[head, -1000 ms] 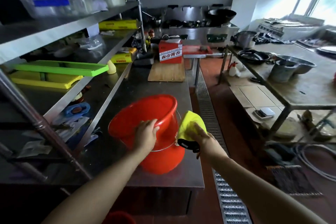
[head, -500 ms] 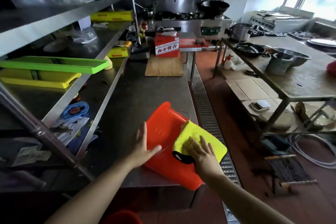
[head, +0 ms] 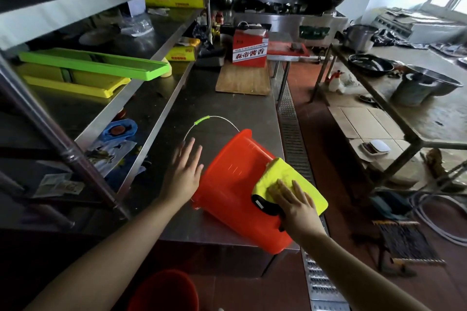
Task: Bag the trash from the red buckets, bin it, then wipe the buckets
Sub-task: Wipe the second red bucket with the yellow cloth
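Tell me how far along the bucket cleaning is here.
Bagging looks over: no trash or bag shows near the red plastic bucket, which lies tipped on the steel counter. Wiping is in hand: the right hand presses a yellow cloth on its side, the left hand open beside it. A second red bucket waits below.

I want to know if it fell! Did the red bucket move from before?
Yes. The red bucket tipped from upright onto its side on the steel counter, its bottom now toward the near edge.
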### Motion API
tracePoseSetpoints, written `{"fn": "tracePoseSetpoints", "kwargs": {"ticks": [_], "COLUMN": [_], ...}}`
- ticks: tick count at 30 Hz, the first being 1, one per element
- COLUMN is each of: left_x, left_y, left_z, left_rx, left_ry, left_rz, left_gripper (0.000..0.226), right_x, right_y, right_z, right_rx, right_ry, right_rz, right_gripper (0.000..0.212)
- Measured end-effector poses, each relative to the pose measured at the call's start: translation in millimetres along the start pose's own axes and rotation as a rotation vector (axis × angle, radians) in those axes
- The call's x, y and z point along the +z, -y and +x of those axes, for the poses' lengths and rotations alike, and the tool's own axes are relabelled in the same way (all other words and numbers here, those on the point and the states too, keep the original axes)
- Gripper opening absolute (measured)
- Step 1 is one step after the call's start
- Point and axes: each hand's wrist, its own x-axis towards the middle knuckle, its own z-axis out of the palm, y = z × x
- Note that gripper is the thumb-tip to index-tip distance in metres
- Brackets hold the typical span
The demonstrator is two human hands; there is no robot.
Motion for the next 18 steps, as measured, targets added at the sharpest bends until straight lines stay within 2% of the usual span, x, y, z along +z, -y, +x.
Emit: {"fn": "tracePoseSetpoints", "kwargs": {"ticks": [2,6,11,14,16,18], "left_x": [0.8,10.5,3.7,-3.0,-4.1,-4.3], "left_y": [-5.1,-24.8,-25.9,-19.9,-15.1,-8.8], "left_z": [5.6,13.0,22.7,28.9,31.2,31.3], "left_rx": [0.003,-0.239,-0.335,-0.34,-0.345,-0.363], "left_ry": [0.04,0.347,0.388,0.468,0.499,0.518], "left_rz": [-0.015,-0.227,-0.476,-0.486,-0.497,-0.496], "left_gripper": [0.047,0.049,0.044,0.044,0.044,0.044], "right_x": [1.3,0.9,0.2,6.5,15.5,17.4], "right_y": [-2.1,2.6,41.3,78.2,102.5,114.3], "right_z": [0.0,1.4,21.6,37.9,46.9,54.1], "right_rx": [-0.006,-0.003,-0.089,-0.218,-0.237,-0.256], "right_ry": [0.012,-0.044,-0.03,0.022,0.111,0.125], "right_rz": [-0.006,-0.029,-0.125,-0.146,-0.18,-0.17], "right_gripper": [0.096,0.077,0.07,0.075,0.071,0.076]}}
